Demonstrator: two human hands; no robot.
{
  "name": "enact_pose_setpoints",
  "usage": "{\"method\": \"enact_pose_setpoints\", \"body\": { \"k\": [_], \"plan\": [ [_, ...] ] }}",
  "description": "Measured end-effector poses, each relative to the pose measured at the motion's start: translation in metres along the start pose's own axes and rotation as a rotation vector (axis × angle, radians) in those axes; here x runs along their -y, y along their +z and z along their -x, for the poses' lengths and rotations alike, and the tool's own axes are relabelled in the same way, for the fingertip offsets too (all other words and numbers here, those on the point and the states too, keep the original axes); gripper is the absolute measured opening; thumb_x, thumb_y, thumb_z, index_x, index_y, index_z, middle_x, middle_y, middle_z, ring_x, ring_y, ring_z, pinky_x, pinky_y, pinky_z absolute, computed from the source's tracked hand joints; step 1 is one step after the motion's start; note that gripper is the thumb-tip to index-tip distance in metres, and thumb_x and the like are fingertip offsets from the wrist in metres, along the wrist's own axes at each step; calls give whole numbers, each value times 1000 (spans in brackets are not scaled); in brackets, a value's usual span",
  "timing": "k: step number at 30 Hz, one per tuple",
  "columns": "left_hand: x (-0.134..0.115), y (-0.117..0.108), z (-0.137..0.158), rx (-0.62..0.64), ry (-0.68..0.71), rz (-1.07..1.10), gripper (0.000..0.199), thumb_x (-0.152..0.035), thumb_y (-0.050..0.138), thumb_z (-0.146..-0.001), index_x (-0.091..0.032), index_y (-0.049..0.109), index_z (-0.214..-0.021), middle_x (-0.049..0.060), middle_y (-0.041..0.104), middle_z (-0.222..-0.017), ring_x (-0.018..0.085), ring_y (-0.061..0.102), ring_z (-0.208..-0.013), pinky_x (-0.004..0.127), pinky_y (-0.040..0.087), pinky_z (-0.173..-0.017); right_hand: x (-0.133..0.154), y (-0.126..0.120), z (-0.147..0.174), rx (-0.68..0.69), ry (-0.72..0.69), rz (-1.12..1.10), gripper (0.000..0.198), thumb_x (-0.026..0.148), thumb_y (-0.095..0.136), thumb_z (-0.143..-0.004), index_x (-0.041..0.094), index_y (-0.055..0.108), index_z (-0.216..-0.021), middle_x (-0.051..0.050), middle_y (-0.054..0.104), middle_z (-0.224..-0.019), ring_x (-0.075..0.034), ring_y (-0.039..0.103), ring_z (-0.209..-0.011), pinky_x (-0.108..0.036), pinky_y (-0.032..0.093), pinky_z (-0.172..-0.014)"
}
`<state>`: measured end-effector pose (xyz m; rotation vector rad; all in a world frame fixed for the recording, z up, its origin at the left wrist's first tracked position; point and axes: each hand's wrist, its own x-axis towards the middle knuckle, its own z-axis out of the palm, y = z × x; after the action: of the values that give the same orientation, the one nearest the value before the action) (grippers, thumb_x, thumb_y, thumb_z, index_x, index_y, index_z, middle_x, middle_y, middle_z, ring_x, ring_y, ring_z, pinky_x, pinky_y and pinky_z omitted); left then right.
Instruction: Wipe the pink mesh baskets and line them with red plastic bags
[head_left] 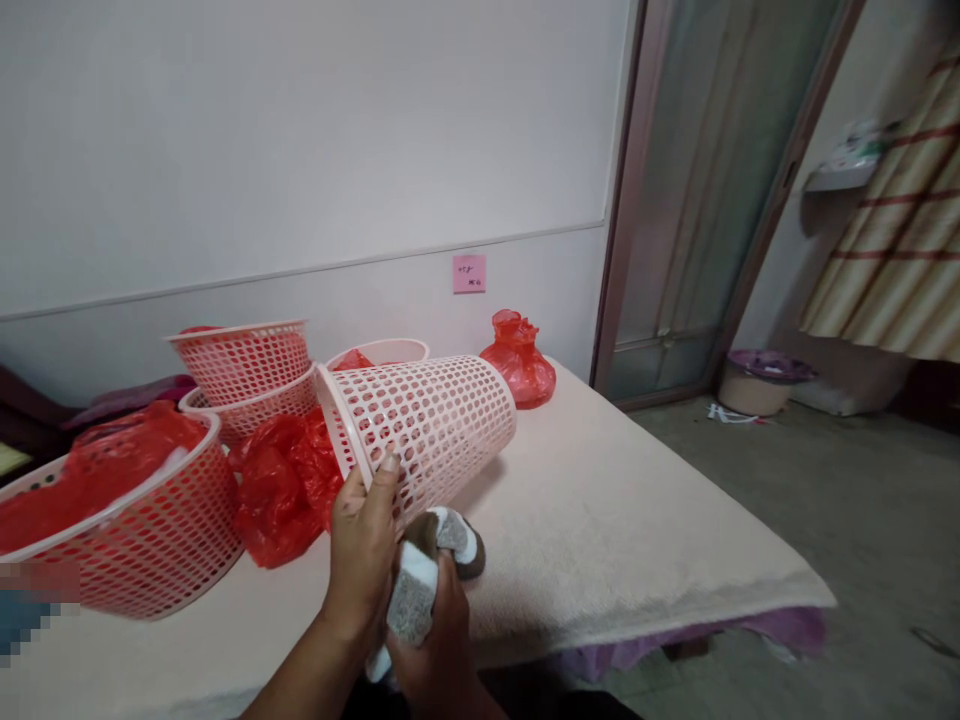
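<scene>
Head view: L hand (pixel 362 545) grips the rim of a pink mesh basket (pixel 424 425), thumb up on the lattice wall. Basket lies tipped on its side, mouth toward the left, base pointing right and a bit up, over the cream-covered worktop (pixel 600 520). Can't tell whether its lower wall touches the cover or is held just off it.

R hand (pixel 439 640) sits just below and right of the L hand, clenched around a grey-and-white sock bundle (pixel 424 580). One end of the bundle sticks out above the fingers, right under the tipped basket, w/ a darker brown patch at its tip.

Left of the hands: crumpled red plastic bag (pixel 281 485) on the worktop, touching the tipped basket's mouth side. Further left, a big basket (pixel 150 540), upright, holding red plastic w/ a white bit showing. Behind, two stacked baskets (pixel 244 375), the upper nested in the lower; another basket rim (pixel 386 350) behind the tipped one w/ red inside.

Back near the wall: knotted red bag (pixel 519 362), standing alone, well apart from the hands. Pink sticky note (pixel 469 273) on the wall above it; writing too small to read. On the floor at right, a tub (pixel 761 380) w/ a purple lid.
</scene>
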<state>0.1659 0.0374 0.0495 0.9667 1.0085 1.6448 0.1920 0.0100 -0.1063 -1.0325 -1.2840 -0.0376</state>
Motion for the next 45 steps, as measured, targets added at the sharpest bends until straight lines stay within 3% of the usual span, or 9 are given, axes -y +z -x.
{"method": "enact_pose_setpoints", "body": {
  "k": [7, 15, 19, 24, 27, 31, 37, 43, 45],
  "plan": [
    [8, 9, 7, 49, -75, 37, 26, -40, 64, -82, -17, 59, -92, 2, 68, -80, 17, 67, -75, 28, 53, -70, 3, -8, -35, -73, -38, 85, 22, 21, 51, -83, 20, 51, -105, -7, 65, -78, -24, 67, -69, -37, 58, -61],
    [10, -4, 7, 363, -21, -265, 38, -42, 59, -84, -19, 60, -114, 6, 72, -99, 19, 68, -86, 27, 53, -73, -3, -29, -59, -69, -21, -24, 41, 25, 58, -82, 15, 52, -121, -12, 70, -96, -26, 68, -88, -39, 59, -74],
    [25, -53, 9, 622, 216, -643, 46, -39, 58, -85, -26, 52, -130, 8, 59, -133, 25, 54, -123, 37, 43, -103, -16, -48, -71, -26, 315, -260, 42, 28, 66, -75, 15, 59, -115, -9, 70, -94, -24, 68, -85, -38, 58, -75],
    [57, -118, -5, 816, 744, -1296, 61, -29, 64, -79, -25, 45, -137, 13, 64, -127, 30, 62, -113, 45, 52, -94, -22, -61, -83, -117, 639, -415, 32, 33, 72, -71, 14, 67, -96, -6, 70, -77, -23, 67, -77, -40, 56, -79],
    [63, -128, -14, 771, 1085, -1355, 46, -15, 54, -83, -22, 52, -129, 12, 71, -113, 26, 68, -102, 41, 55, -88, -17, -64, -89, -158, 649, -434, 34, 35, 74, -68, 14, 68, -94, -7, 71, -80, -22, 67, -74, -38, 57, -75],
    [48, -112, -16, 702, 1168, -1301, 31, -12, 52, -84, -18, 58, -114, 10, 75, -97, 21, 71, -89, 31, 55, -80, -15, -60, -86, -171, 657, -436, 37, 38, 72, -72, 13, 65, -99, -9, 72, -89, -23, 69, -77, -34, 58, -69],
    [24, -87, -7, 564, 1005, -1174, 24, -11, 51, -87, -18, 59, -108, 6, 73, -89, 16, 70, -79, 21, 51, -71, -46, -47, -71, -147, 123, -46, 26, 25, 61, -80, 16, 60, -104, -9, 65, -88, -25, 63, -82, -41, 54, -73],
    [10, -65, -2, 118, 571, -827, 16, -30, 58, -87, -22, 67, -98, 1, 72, -83, 16, 67, -74, 21, 49, -67, -87, -55, -90, -155, 289, 138, 35, 20, 54, -78, 16, 56, -113, -11, 55, -99, -29, 56, -96, -48, 47, -83],
    [6, -52, 0, 13, 447, -636, 17, -36, 60, -85, -20, 66, -89, -1, 68, -77, 14, 62, -70, 21, 48, -64, -80, -51, -87, -155, 225, 130, 37, 17, 52, -80, 16, 55, -117, -12, 54, -102, -29, 56, -100, -49, 47, -85]
  ]
}}
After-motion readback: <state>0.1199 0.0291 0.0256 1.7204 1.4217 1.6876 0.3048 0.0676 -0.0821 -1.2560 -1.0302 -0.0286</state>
